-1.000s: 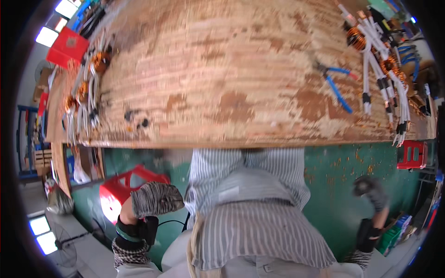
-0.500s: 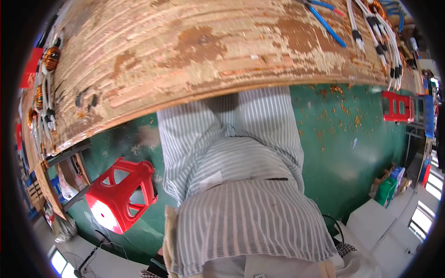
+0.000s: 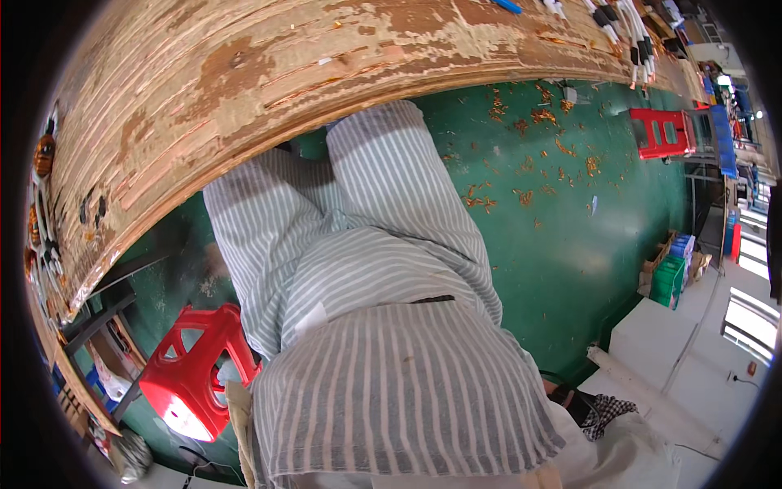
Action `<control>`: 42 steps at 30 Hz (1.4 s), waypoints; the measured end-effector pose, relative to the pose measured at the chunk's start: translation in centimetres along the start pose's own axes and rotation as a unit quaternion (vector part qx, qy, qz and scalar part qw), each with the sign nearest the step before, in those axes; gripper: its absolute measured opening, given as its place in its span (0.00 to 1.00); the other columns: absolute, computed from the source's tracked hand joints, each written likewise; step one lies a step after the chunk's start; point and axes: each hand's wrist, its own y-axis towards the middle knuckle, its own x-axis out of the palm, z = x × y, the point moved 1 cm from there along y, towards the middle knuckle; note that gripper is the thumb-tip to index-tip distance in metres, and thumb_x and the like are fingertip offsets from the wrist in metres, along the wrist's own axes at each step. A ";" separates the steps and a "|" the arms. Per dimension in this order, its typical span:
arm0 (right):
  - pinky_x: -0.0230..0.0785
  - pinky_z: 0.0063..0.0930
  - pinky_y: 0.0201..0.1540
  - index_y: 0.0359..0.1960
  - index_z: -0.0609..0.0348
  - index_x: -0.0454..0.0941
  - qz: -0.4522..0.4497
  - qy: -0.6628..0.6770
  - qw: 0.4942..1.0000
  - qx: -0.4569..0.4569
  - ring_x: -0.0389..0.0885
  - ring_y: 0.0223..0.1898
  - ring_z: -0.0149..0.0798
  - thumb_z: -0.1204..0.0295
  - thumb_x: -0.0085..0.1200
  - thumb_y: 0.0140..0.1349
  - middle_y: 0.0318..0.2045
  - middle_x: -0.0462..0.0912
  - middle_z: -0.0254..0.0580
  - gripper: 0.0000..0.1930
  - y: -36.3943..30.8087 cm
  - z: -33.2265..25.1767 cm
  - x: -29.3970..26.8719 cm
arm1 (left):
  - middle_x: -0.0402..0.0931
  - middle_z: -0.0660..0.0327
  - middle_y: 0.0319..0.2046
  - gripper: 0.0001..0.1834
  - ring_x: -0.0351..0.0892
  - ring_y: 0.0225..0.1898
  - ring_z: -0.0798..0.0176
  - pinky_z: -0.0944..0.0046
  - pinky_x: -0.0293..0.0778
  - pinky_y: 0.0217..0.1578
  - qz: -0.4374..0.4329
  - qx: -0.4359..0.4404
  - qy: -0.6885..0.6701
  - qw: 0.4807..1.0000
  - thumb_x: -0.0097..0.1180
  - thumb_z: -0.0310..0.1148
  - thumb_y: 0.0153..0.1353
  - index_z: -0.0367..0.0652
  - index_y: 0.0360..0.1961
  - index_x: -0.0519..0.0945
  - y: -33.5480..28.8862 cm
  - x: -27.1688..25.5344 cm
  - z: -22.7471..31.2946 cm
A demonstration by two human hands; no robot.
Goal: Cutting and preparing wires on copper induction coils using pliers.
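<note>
Neither hand is on the workbench (image 3: 269, 73). My left hand is out of view. On the right, beside my hip, a checked sleeve cuff (image 3: 611, 411) shows, with a dark band and a sliver of my right hand (image 3: 557, 391) tucked behind my striped apron (image 3: 399, 383); its fingers are hidden. The worn wooden bench top lies in front of my legs. At its far edge the end of a blue tool handle (image 3: 507, 6) is just visible. White leads with black sleeves (image 3: 635, 41) lie at the bench's right end.
Copper-wound coils (image 3: 44, 155) with white leads line the bench's left end. A red plastic stool (image 3: 199, 367) stands at my left; another red stool (image 3: 664, 133) is at the far right. Copper-coloured scraps (image 3: 542, 118) litter the green floor (image 3: 546, 253). A green crate (image 3: 668, 281) sits near the wall.
The view has turned and shifted, so the bench and floor sit differently. The blue-handled tool has mostly left the frame. More of the right sleeve cuff shows beside my hip.
</note>
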 end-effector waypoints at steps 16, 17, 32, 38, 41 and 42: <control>0.69 0.36 0.43 0.43 0.64 0.72 0.082 0.060 0.992 0.069 0.76 0.40 0.47 0.67 0.48 0.56 0.38 0.76 0.49 0.16 -4.2 4.5 5.4 | 0.76 0.62 0.30 0.09 0.75 0.29 0.63 0.63 0.72 0.29 -0.089 -0.045 -0.063 0.993 0.52 0.34 0.54 0.43 0.35 0.76 3.5 2.3 -1.6; 0.69 0.37 0.43 0.43 0.64 0.72 0.087 0.065 0.991 0.077 0.76 0.40 0.47 0.67 0.48 0.56 0.38 0.76 0.49 0.16 -4.7 4.6 5.9 | 0.76 0.62 0.30 0.09 0.75 0.29 0.63 0.63 0.72 0.29 -0.097 -0.047 -0.069 0.992 0.52 0.34 0.54 0.43 0.35 0.76 3.6 2.5 -1.7; 0.69 0.37 0.43 0.43 0.63 0.72 0.119 0.106 0.972 0.173 0.76 0.40 0.47 0.67 0.48 0.56 0.38 0.76 0.49 0.16 -12.6 6.3 10.5 | 0.76 0.63 0.31 0.10 0.76 0.29 0.65 0.64 0.72 0.29 -0.182 -0.124 -0.164 0.962 0.52 0.34 0.55 0.43 0.38 0.76 3.1 6.5 -3.1; 0.69 0.37 0.43 0.43 0.62 0.72 0.124 0.106 0.966 0.202 0.76 0.40 0.47 0.67 0.47 0.56 0.39 0.77 0.48 0.15 -15.3 7.3 10.4 | 0.76 0.63 0.32 0.11 0.76 0.29 0.65 0.64 0.72 0.30 -0.200 -0.161 -0.201 0.945 0.52 0.34 0.55 0.43 0.39 0.75 2.0 8.5 -3.1; 0.68 0.37 0.43 0.44 0.62 0.72 0.128 0.108 0.963 0.213 0.76 0.40 0.47 0.67 0.47 0.57 0.39 0.77 0.48 0.15 -16.4 7.7 10.3 | 0.76 0.63 0.32 0.11 0.76 0.29 0.66 0.65 0.72 0.30 -0.209 -0.178 -0.215 0.937 0.51 0.34 0.56 0.44 0.39 0.75 1.6 9.3 -3.0; 0.68 0.37 0.43 0.44 0.62 0.72 0.130 0.108 0.962 0.216 0.76 0.40 0.47 0.67 0.47 0.57 0.39 0.77 0.48 0.15 -16.8 7.8 10.3 | 0.76 0.63 0.32 0.11 0.76 0.29 0.66 0.65 0.72 0.30 -0.211 -0.184 -0.220 0.934 0.51 0.34 0.56 0.44 0.40 0.75 1.4 9.6 -3.0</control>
